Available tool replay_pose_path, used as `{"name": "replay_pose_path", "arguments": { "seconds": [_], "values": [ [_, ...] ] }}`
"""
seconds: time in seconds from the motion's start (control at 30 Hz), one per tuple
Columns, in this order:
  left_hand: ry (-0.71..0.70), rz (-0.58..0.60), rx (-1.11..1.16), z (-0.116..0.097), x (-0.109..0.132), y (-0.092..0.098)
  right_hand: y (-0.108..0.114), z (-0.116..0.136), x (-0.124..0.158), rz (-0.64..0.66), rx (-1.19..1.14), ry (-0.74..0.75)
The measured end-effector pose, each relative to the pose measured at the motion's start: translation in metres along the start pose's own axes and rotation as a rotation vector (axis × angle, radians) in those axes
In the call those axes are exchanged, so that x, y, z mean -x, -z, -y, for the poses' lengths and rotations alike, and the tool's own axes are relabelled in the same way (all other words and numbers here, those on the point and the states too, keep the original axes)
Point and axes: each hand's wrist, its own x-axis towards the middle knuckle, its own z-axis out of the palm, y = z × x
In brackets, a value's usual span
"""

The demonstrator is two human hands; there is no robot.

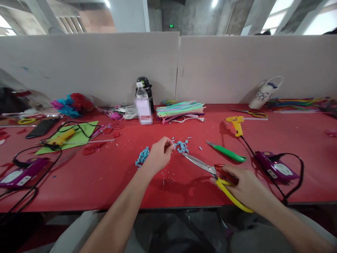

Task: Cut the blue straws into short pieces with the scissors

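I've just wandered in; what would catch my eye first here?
Probably the bright red tabletop, which stretches across the whole view. On it, small blue pieces lie in two clusters, one on either side of the left hand, while the right hand holds scissors with red and yellow handles. Farther back, a bundle of pastel strips lies near the pale partition.

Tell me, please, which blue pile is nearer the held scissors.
The right pile, at the tip of the scissors in the right hand; the other pile lies left of the left hand.
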Motion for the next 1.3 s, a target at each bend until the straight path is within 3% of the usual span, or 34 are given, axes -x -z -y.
{"name": "replay_pose_path", "arguments": {
  "seconds": [0.2,0.43,0.6,0.8,1.3],
  "values": [
    [-0.019,0.015,0.119,-0.011,0.033,0.027,0.004,0.002,-0.002,-0.037,0.058,0.069],
    [0.01,0.018,0.015,-0.028,0.051,0.05,-0.007,0.007,-0.011,-0.039,0.087,0.113],
    [0.025,0.072,-0.039,-0.032,0.052,0.053,-0.004,0.014,-0.024,0.032,-0.029,0.199],
    [-0.018,0.072,-0.061,-0.032,0.053,0.051,-0.003,0.012,-0.024,0.069,-0.1,0.167],
    [-0.141,0.092,-0.175,-0.036,0.057,0.046,-0.004,0.007,-0.015,0.017,0.096,0.144]
  ]
}}
